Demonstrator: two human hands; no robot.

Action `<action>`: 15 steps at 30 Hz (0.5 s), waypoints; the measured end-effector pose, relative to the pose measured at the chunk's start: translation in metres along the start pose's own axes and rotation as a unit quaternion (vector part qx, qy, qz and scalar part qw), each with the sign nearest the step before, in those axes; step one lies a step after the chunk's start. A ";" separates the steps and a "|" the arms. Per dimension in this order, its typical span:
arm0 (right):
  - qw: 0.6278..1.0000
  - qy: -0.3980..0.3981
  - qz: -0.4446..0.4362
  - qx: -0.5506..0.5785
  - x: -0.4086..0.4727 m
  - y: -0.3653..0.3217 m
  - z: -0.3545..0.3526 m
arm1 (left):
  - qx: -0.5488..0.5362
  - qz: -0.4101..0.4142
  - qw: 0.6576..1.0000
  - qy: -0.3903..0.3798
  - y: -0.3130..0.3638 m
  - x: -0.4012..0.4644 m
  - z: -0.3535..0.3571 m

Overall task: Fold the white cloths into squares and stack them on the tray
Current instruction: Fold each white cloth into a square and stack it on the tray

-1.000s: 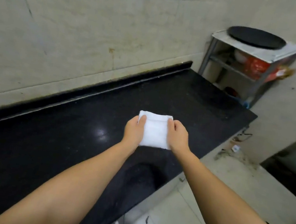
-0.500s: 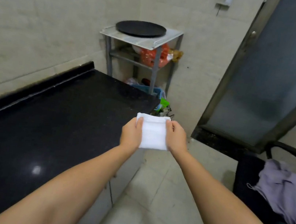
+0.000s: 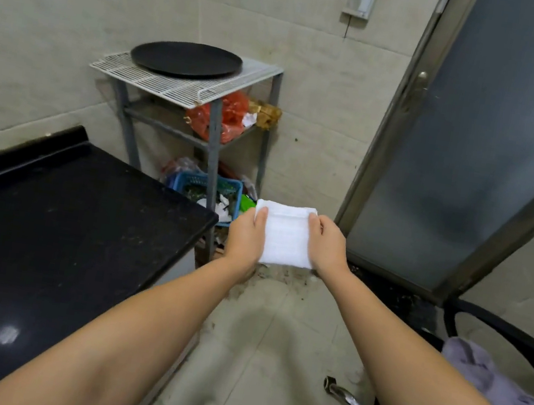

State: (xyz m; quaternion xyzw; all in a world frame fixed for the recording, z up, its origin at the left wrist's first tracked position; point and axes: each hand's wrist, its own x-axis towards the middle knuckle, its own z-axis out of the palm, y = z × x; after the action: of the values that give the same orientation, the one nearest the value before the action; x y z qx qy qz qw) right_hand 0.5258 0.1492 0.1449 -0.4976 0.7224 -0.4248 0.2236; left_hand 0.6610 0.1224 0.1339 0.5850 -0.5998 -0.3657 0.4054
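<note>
The whole view has swung right within the last second: the black desk (image 3: 56, 233), which a moment ago lay under the hands, now sits at the left, and the folded white cloth (image 3: 286, 236) hangs in the air over the tiled floor (image 3: 260, 333), clear of the desk's right end. The cloth itself looks unchanged, a neat square. The left hand (image 3: 247, 234) grips its left edge and the right hand (image 3: 328, 244) its right edge, thumbs on top and the other fingers curled beneath, so both hold it firmly. I judge that the folding of this piece is finished and the carry to the tray has begun.

The round black tray (image 3: 186, 59) lies far and left of the cloth, on the white wire top of a grey metal rack (image 3: 211, 145). Nothing is stacked on it, so this would be the first square there.

At the right stands a frosted glass door (image 3: 473, 157) in a metal frame, well out of the line of travel. Near right is a dark chair (image 3: 498, 341) with a purple garment (image 3: 513, 398) draped on it. The rack's lower shelf carries a red plastic bag (image 3: 230, 117), and a blue basket (image 3: 205, 189) of rubbish sits on the floor beside its legs. Between cloth and tray the air is open; the desk corner and the rack's front leg are the nearest things to mind, and the tray lies above the hands, so the cloth must go up as well as forward.
</note>
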 end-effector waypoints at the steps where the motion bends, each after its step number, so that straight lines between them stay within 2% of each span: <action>1: 1.000 -0.007 -0.002 0.003 0.021 0.000 0.005 | -0.008 0.002 1.000 0.006 0.000 0.020 0.005; 7: 1.000 -0.014 -0.017 0.019 0.166 -0.022 0.045 | -0.017 0.027 0.998 0.050 0.016 0.161 0.018; 15: 0.993 -0.020 -0.105 0.045 0.340 -0.115 0.101 | 0.026 0.054 0.987 0.150 0.050 0.346 -0.017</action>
State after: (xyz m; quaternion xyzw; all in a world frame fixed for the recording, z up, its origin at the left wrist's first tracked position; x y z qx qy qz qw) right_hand 0.5243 -0.2158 0.2202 -0.5687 0.6419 -0.4677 0.2143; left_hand 0.6609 -0.2196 0.2061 0.6103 -0.5726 -0.2355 0.4942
